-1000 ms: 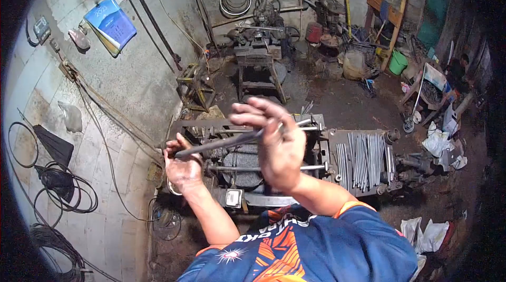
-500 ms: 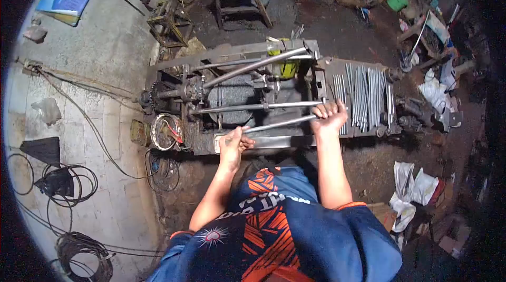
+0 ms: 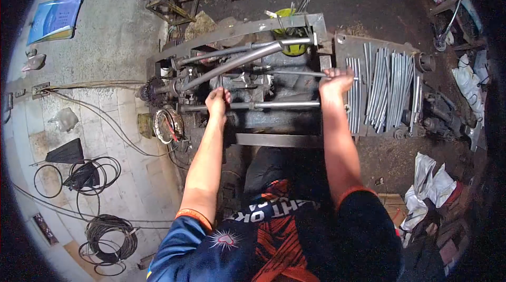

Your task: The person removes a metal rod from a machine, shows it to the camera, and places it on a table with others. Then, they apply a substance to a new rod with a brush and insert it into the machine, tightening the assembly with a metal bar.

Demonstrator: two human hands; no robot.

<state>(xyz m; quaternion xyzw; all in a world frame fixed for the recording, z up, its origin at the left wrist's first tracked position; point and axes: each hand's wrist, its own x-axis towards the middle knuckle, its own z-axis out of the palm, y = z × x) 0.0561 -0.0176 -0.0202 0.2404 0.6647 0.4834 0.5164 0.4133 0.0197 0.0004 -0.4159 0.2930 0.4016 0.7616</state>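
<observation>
Pale, stained wall (image 3: 116,34) lies on the left, with dark, grimy floor (image 3: 363,13) beyond a long, dark steel machine frame (image 3: 279,140). Within the frame, a slender grey metal rod (image 3: 300,73) lies between a thick slanted steel bar (image 3: 237,64) and a straight, shiny near bar (image 3: 295,104). Right hand (image 3: 337,81) has its fingers curled around the rod near its right end; left hand (image 3: 216,103) has fingers bunched beside the central metal fitting (image 3: 258,79), though whether they pinch anything I cannot tell. Knuckles could scrape or get nipped if the rod slipped inside so tight a gap; an off-line push might jam it. Its long axis runs left to right, nearly parallel to the near bar, the right end pointing towards loose grey rods (image 3: 379,87).
</observation>
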